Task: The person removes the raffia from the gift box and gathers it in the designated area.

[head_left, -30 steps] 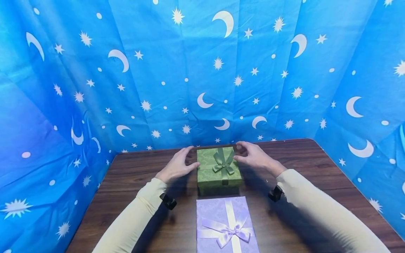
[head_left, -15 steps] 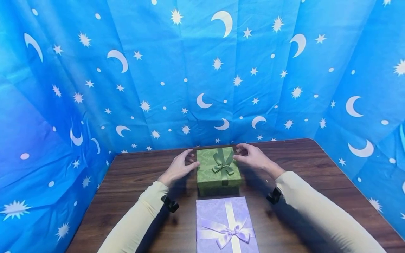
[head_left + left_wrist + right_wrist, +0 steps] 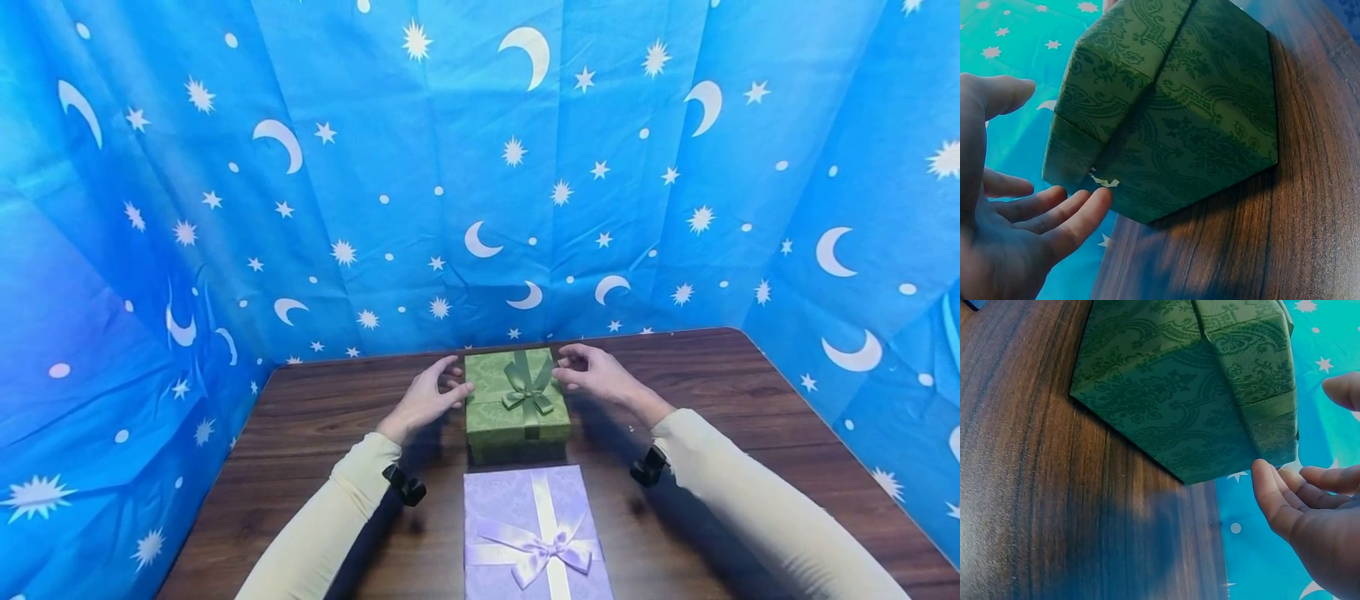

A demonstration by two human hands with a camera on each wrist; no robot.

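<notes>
A green patterned gift box [image 3: 486, 373] with a green ribbon bow [image 3: 528, 398] stands near the table's back edge, its lid on. At its left side is my left hand [image 3: 422, 402], with the thumb by the lid's edge. In the left wrist view, the fingertips [image 3: 1102, 199] lie right by the box's lower side, near a small pale torn patch [image 3: 1106, 182]. My right hand [image 3: 600, 374] is at the opposite side, fingers loosely bent. The right wrist view has its fingertips [image 3: 1260, 470] close to the box's lower far corner, with the thumb apart.
A lavender gift box [image 3: 495, 500] with a pale purple bow [image 3: 553, 552] lies nearer to me, in front of the green one. Both stand on a dark wood table [image 3: 322, 417]. A blue cloth [image 3: 420, 125] with moons and stars hangs behind and at both sides.
Both hands have lowered slightly beside the green box, and the left hand's fingers have bent a little more. The two boxes stay where they were.
</notes>
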